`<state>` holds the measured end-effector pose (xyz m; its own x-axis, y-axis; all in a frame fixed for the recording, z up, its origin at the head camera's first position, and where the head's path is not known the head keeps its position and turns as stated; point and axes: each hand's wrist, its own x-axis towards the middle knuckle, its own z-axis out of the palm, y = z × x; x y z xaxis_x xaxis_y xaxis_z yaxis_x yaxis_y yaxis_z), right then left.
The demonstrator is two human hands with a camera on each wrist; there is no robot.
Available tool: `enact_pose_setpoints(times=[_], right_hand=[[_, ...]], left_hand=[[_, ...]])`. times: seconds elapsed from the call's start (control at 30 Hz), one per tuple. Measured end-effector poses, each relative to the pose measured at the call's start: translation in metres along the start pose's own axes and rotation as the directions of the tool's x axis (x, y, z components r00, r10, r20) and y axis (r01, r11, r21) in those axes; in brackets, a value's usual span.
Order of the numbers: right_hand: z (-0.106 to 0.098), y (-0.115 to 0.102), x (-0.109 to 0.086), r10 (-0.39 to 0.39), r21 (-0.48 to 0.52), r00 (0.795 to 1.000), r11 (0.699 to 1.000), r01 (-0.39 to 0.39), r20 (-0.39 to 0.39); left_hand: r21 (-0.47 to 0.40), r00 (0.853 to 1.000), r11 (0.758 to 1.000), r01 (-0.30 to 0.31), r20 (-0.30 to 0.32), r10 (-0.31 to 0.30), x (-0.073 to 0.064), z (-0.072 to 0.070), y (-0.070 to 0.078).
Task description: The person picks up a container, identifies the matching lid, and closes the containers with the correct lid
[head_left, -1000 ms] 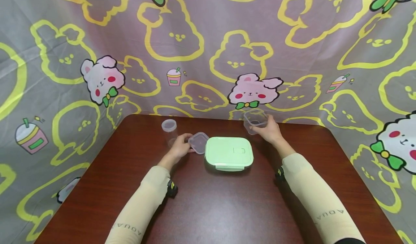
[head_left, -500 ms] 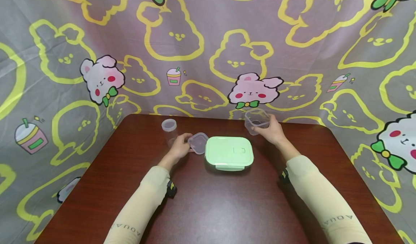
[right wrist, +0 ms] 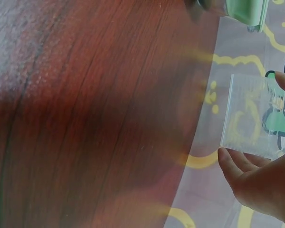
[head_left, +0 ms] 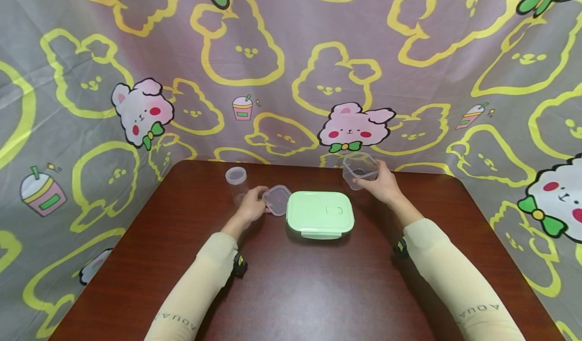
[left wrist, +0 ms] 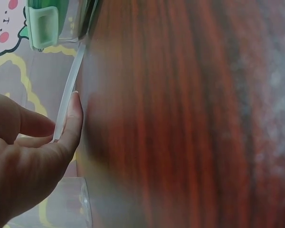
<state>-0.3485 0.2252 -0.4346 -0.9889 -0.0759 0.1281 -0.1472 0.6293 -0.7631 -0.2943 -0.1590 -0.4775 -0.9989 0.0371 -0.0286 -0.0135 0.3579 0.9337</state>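
Note:
My left hand (head_left: 252,204) pinches the near-left edge of a clear square lid (head_left: 278,200). In the left wrist view the lid (left wrist: 69,90) shows edge-on between thumb and fingers, low over the table. At the back right, my right hand (head_left: 381,183) grips a clear square plastic container (head_left: 360,168) by its side, its open top facing up. The right wrist view shows a gap between this container (right wrist: 249,114) and the tabletop. Between the hands stands a light green lunch box (head_left: 320,212) with its lid on; the clear lid lies right at its left side.
A clear round jar (head_left: 237,187) with a whitish lid stands just left of my left hand, partly hidden by it. The dark wooden table (head_left: 309,290) ends at a patterned cloth (head_left: 273,93) hanging behind and at both sides.
My right forearm has swung slightly outward to the right, and the container has shifted a little right with the hand. The left hand and lid stay nearly still.

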Motion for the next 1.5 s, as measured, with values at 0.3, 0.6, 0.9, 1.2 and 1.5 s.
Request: enact_pose_setpoints(times=[0.3, 0.6, 0.9, 1.2, 1.5], right_hand=[[-0.003, -0.003, -0.005, -0.011, -0.002, 1.000, 1.000, 0.011, 0.004], [-0.007, -0.002, -0.009, -0.031, -0.003, 0.999, 1.000, 0.031, 0.011], [-0.011, 0.000, -0.016, -0.027, 0.009, 0.999, 1.000, 0.027, 0.027], [-0.019, 0.003, -0.026, -0.006, -0.032, 0.999, 0.999, 0.007, 0.033], [-0.023, 0.005, -0.036, -0.057, -0.028, 0.998, 0.998, 0.058, 0.025]], left_hand=[[0.054, 0.999, 0.999, -0.009, -0.031, 0.010, 0.002, 0.002, 0.003], [0.040, 0.999, 0.999, -0.002, -0.052, 0.004, 0.004, 0.005, 0.004], [0.018, 0.998, 1.000, -0.007, -0.067, 0.008, 0.006, 0.006, 0.004], [-0.022, 0.998, 1.000, -0.003, -0.069, 0.001, 0.007, 0.003, 0.006], [-0.066, 0.997, 0.998, -0.002, -0.075, -0.003, 0.006, 0.004, 0.002]])
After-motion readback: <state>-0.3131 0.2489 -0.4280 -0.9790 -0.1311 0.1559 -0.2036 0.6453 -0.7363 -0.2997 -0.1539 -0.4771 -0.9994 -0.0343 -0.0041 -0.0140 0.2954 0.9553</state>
